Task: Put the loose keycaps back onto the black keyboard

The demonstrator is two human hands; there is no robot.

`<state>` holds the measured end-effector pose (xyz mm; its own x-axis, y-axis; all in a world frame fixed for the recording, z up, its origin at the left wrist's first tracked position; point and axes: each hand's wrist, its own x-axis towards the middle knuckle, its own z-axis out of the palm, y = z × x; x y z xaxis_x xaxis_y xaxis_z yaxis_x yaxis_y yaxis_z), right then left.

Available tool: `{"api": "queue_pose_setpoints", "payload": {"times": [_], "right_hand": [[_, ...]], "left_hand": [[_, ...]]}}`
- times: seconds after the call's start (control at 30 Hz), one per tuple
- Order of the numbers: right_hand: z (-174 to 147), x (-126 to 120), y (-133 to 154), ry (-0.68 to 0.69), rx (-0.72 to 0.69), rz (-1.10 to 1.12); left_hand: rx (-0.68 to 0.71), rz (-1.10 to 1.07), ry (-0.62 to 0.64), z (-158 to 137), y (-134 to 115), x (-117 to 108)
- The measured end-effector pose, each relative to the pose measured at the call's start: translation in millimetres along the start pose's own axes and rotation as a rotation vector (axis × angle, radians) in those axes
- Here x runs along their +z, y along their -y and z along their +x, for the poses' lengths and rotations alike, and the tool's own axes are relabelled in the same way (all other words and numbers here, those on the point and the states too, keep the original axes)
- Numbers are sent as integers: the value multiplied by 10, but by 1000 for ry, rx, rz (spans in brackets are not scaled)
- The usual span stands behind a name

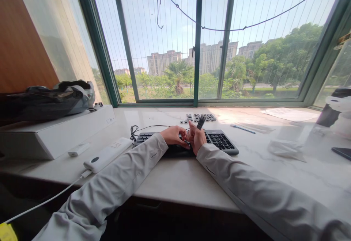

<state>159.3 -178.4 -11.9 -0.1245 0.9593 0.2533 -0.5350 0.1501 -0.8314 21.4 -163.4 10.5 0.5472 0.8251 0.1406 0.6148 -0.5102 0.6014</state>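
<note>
1. The keyboard [219, 140] lies flat on the counter [175, 177], near its window edge; both hands work at its middle.
2. The right hand [197, 137] has its fingers closed on a small dark tool [201, 122], held upright above the keys. A slip could likely scratch a neighbouring key or fling a cap.
3. The left hand [173, 135] rests on the keys; whether its fingers grip anything cannot be told.
4. Loose keycaps [197, 117] sit in rows just behind the keyboard; a sleeve sweep could scatter them.
5. The cable [142, 128] coils at the keyboard's left; a tug may shift the board.
</note>
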Motion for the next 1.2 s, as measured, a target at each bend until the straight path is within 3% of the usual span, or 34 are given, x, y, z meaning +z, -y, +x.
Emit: {"api": "queue_pose_setpoints", "payload": {"times": [0.47, 0.87, 1.03, 1.2], "right_hand": [[-15, -35, -55, 17, -75, -36], [42, -26, -23, 27, 23, -85], [74, 4, 63, 5, 59, -7], [127, -12, 206, -36, 7, 75]], "left_hand": [[-17, 39, 42, -12, 2, -36], [-2, 6, 81, -25, 22, -69], [-33, -13, 83, -40, 18, -100], [-65, -6, 59, -51, -17, -95]]}}
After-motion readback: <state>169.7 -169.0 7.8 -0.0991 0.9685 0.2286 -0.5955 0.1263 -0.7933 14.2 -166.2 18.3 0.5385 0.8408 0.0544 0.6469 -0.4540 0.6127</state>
